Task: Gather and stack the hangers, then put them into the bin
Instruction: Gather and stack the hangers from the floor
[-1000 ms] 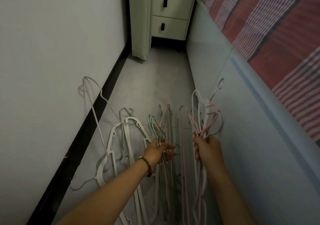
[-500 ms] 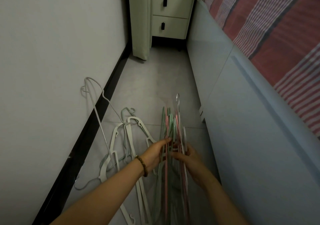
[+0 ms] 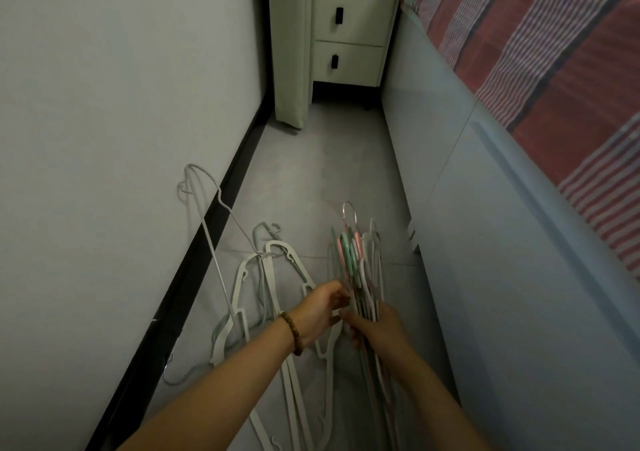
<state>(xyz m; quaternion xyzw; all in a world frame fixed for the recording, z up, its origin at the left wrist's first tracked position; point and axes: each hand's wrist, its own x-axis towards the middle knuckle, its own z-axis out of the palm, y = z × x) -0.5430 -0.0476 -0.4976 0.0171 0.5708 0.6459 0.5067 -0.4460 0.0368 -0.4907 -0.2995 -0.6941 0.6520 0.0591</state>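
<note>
- Head view: both hands are pressed together around one bunch of pink, green and white hangers (image 3: 356,270)
- The left hand (image 3: 320,315), with a bead bracelet (image 3: 292,334) on its wrist, has its fingers closed on the left side of the bunch
- The right hand (image 3: 377,326) is closed on the right side, so the bunch stands up off the floor (image 3: 322,173) with the hooks pointing away
- More white hangers (image 3: 273,277) lie loose on the floor just to the left, and a thin wire hanger (image 3: 207,208) leans on the wall (image 3: 121,104)
- No bin shows in this view
- To do this step well, I think the hands should squeeze the bunch flat, line up all the hooks the same way, and hold tight so none slide out
- Then one hand could keep the bunch while the other picks up the loose ones, as they look tangled and may snag
</note>
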